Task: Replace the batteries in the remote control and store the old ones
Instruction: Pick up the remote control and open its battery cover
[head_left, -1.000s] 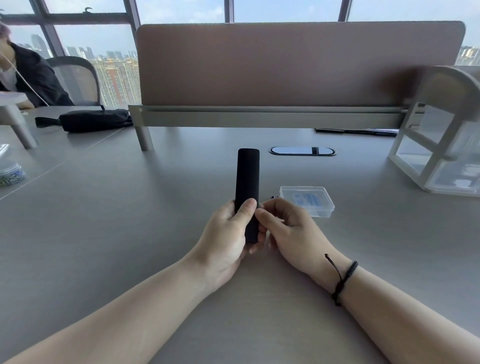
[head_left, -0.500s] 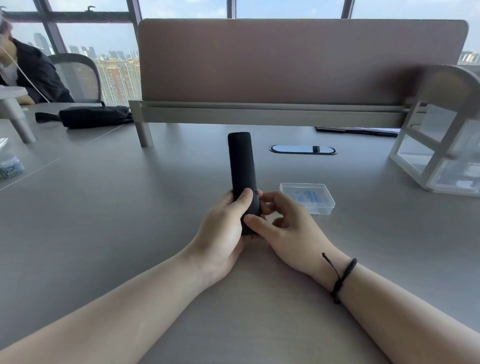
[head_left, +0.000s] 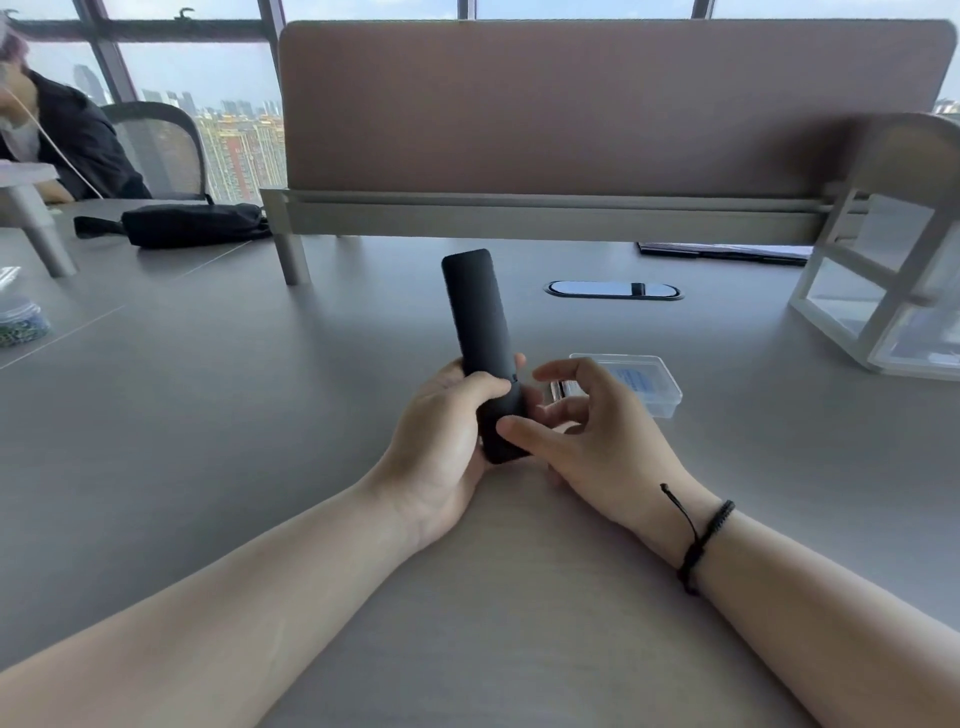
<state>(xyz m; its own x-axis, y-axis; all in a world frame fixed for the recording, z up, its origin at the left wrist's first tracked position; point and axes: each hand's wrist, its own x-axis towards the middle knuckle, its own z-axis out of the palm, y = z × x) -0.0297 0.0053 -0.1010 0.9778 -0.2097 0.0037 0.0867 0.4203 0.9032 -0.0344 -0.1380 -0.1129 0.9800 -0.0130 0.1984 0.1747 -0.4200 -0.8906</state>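
A slim black remote control (head_left: 478, 322) stands nearly upright above the grey desk, its plain back towards me. My left hand (head_left: 441, 441) grips its lower half, thumb across the back. My right hand (head_left: 587, 436) is beside it: the thumb presses on the remote's lower end while the other fingers are spread apart and lifted off. Behind my right hand lies a small clear plastic box (head_left: 644, 382) with a blue label inside. A thin metallic object, possibly a battery (head_left: 563, 388), shows between my fingers on the desk.
A brown desk divider (head_left: 597, 114) runs across the back. A white and clear organiser (head_left: 883, 291) stands at the right, a cable grommet (head_left: 613, 289) behind the remote, a black pouch (head_left: 197, 223) at the back left. Another person (head_left: 57, 140) sits at the far left.
The remote has tilted slightly to the left and risen. My right hand's fingers have come off it and spread, with only the thumb still pressing its lower end.
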